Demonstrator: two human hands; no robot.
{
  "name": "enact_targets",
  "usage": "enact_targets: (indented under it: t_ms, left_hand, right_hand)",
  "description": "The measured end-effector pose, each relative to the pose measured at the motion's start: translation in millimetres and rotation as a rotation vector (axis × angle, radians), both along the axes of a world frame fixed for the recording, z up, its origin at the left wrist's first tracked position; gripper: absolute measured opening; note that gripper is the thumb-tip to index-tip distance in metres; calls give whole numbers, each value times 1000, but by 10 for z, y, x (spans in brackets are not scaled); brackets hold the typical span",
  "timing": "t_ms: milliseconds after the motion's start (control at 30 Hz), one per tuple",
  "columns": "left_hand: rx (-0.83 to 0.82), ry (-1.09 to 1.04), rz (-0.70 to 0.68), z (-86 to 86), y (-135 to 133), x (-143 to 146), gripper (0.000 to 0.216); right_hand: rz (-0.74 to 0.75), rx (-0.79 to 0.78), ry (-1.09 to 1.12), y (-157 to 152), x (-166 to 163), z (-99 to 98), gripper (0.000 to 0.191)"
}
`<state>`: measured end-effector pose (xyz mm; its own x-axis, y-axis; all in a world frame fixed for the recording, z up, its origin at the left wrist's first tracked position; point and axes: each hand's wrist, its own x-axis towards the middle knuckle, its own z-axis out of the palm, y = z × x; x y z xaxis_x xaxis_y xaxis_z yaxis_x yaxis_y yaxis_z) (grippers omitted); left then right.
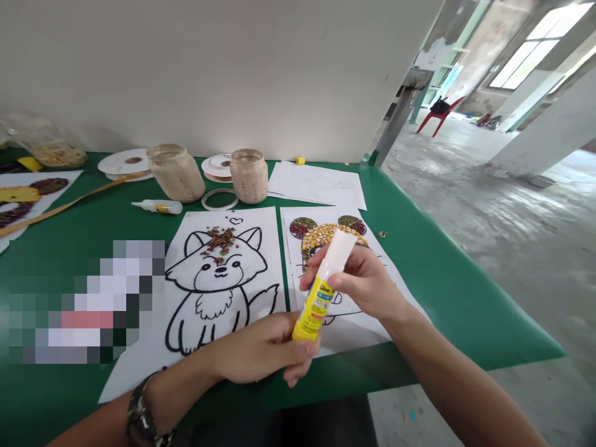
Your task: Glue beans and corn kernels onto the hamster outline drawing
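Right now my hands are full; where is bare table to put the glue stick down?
The glue stick could go on bare green table right of the bear sheet, out to the edge, or the strip between glue bottle and fox sheet. The back by the jars is crowded.

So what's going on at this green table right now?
A person holds a yellow glue stick with a white cap in both hands: the left hand grips its yellow base, the right hand closes around the cap. Below, on the green table, lie two paper sheets: a black-outline fox-like drawing with seeds on its forehead and a bear drawing partly filled with grains.
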<state>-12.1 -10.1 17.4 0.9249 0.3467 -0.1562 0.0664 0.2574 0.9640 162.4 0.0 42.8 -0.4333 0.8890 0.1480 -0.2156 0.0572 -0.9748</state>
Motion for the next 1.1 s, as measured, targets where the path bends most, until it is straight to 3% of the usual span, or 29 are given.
enact_targets:
  t_ms: [67,133,300,400,467,567,633,667,767,833,967,1100]
  left_hand:
    - [162,143,118,5,-15,25,25]
    - [238,231,166,11,-24,37,21]
    - [54,49,51,16,6,-22,26]
    - [-67,-24,-65,21,29,-49,34]
    - [8,52,-37,29,30,-34,33]
    - [329,335,193,43,17,12,22]
    - [455,422,282,48,10,25,19]
    - [434,397,265,48,8,21,19]
    - [152,158,61,44,9,-28,25]
    - [-10,34,-55,41,11,-65,30]
    - [23,44,-45,42,6,-66,29]
    - [385,358,199,26,7,8,22]
  right_hand:
    - [-260,56,-91,1,-59,-36,24]
    - [-336,107,-92,6,-90,-68,29]
    - [69,116,36,44,38,-30,36]
    - [156,73,4,54,102,21,29]
    - [58,40,-48,44,74,34,23]
    - [-238,63,-157,16,-14,23,25]
    - [-313,117,-141,7,-35,12,29]
    - [-261,126,-101,8,-24,11,28]
    - [158,66,13,27,65,27,33]
    - [300,33,49,41,116,42,32]
    - [104,36,26,46,83,43,21]
    - [-178,17,-130,16,-36,25,27]
